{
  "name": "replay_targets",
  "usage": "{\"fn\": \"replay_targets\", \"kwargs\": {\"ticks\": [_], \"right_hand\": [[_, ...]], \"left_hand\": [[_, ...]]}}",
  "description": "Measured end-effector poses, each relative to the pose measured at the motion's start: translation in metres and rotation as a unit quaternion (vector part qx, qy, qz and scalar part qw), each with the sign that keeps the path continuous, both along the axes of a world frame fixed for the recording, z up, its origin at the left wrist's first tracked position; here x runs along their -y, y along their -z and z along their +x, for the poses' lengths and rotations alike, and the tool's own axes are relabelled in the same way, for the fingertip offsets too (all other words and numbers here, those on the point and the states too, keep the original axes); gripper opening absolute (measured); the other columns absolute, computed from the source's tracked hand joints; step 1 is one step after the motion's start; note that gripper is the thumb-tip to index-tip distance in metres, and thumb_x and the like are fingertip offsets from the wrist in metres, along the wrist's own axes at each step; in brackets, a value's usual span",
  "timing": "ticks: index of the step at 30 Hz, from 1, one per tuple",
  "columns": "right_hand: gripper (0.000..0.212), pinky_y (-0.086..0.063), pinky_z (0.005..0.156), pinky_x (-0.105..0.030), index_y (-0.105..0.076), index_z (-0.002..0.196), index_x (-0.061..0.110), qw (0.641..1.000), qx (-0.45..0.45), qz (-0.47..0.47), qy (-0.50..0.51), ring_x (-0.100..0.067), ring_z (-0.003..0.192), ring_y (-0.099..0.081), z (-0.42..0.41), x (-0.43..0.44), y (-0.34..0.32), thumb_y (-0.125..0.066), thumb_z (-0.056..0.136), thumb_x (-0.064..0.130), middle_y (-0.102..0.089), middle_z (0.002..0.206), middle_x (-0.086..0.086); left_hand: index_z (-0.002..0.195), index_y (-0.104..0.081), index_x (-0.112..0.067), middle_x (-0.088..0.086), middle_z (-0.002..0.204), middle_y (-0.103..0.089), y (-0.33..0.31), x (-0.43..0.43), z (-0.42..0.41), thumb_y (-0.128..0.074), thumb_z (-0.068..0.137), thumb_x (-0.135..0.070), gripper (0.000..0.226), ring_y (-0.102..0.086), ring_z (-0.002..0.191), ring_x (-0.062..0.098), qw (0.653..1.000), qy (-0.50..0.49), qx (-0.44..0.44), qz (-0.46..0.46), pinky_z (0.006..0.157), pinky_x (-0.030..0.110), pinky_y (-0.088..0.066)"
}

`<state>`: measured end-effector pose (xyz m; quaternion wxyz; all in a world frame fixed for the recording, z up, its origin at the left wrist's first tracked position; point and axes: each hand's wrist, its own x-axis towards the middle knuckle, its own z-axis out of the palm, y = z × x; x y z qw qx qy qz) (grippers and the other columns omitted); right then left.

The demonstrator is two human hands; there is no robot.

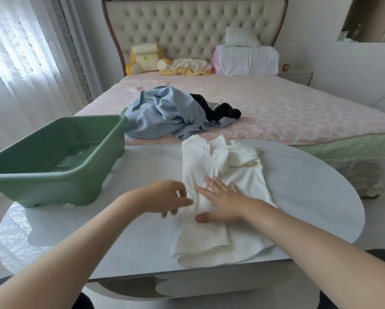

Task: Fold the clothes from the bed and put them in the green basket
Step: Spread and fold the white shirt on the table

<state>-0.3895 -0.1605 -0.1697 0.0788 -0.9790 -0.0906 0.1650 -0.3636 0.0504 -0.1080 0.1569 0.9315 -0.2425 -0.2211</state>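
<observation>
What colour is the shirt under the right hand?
Cream-white, finely ribbed shirt pressed flat by the right hand; clearest in the head view.

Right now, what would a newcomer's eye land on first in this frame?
The white ribbed top lies half folded on the white table, the right hand pressed flat on it and the left hand curled at its edge. To the left on the same table stands the green basket. Behind, a blue garment and a black garment lie heaped on the pink bed.
</observation>
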Motion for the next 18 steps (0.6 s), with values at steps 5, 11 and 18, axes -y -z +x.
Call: {"fn": "replay_targets", "kwargs": {"ticks": [5,11,18], "right_hand": [[0.080,-0.014,0.120,-0.046,-0.035,0.149,0.038,0.992,0.113,0.049,0.002,-0.018,0.150,-0.022,0.001,0.007,-0.013,-0.056,0.082,0.075,-0.030,0.160,0.004],[0.074,-0.002,0.124,-0.046,-0.019,0.158,0.033,0.981,0.189,0.014,0.034,-0.016,0.155,0.006,0.010,0.043,-0.012,-0.048,0.094,0.056,0.002,0.169,0.002],[0.045,-0.026,0.113,-0.042,-0.047,0.140,0.025,0.971,0.224,0.048,0.072,-0.022,0.140,-0.035,0.039,0.076,-0.019,-0.046,0.100,0.045,-0.041,0.151,0.001]], "left_hand": [[0.135,-0.050,-0.023,-0.005,0.140,-0.051,0.041,0.033,0.017,-0.045,0.101,-0.036,0.037,-0.043,0.133,0.017,0.940,0.098,0.312,-0.097,0.105,0.036,-0.040],[0.159,0.000,-0.030,-0.005,0.166,0.007,0.071,0.037,0.037,-0.030,0.092,-0.072,0.085,0.010,0.152,0.012,0.969,0.130,0.200,0.071,0.123,0.036,0.002],[0.126,-0.058,-0.037,-0.011,0.132,-0.052,0.051,0.053,0.057,-0.021,0.085,-0.077,0.068,-0.044,0.122,0.013,0.948,0.106,0.299,-0.007,0.105,0.032,-0.026]]}}
